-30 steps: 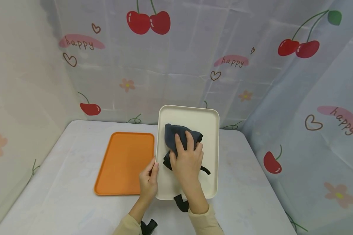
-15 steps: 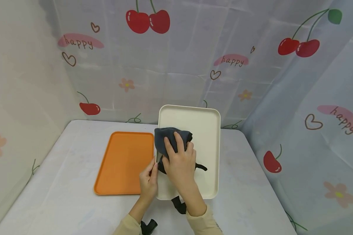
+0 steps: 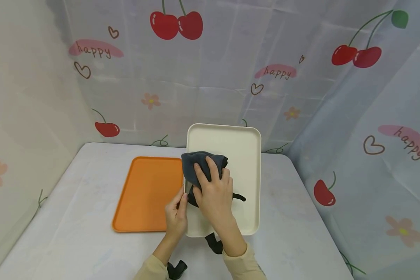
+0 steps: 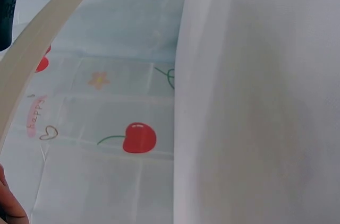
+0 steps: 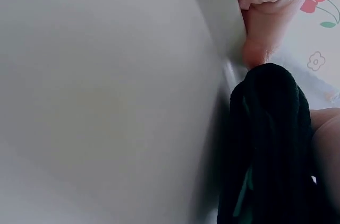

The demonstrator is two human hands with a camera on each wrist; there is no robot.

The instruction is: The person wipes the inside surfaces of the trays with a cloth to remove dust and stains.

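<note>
A cream rectangular tray (image 3: 243,155) stands raised and tilted, its inner face toward me. My left hand (image 3: 176,217) grips its left edge, thumb on the near side. My right hand (image 3: 215,194) holds a folded dark grey cloth (image 3: 192,163) against the tray's inside, by the left rim, fingers spread and bent over it. A black strip (image 3: 238,197) sticks out to the right of that hand. In the right wrist view, the bunched cloth (image 5: 271,144) lies close to the tray face. The left wrist view catches only the tray's edge (image 4: 42,38) and a bit of the cloth (image 4: 6,11).
An orange tray (image 3: 150,194) lies flat on the white-covered table (image 3: 77,210), left of the cream one. Behind and at the right hangs a curtain (image 3: 217,77) printed with cherries. Black pieces (image 3: 177,270) show at both wrists.
My right hand has slid left with the cloth, from the tray's middle to its left rim, and has barely moved in the last half second. The left hand keeps its grip.
</note>
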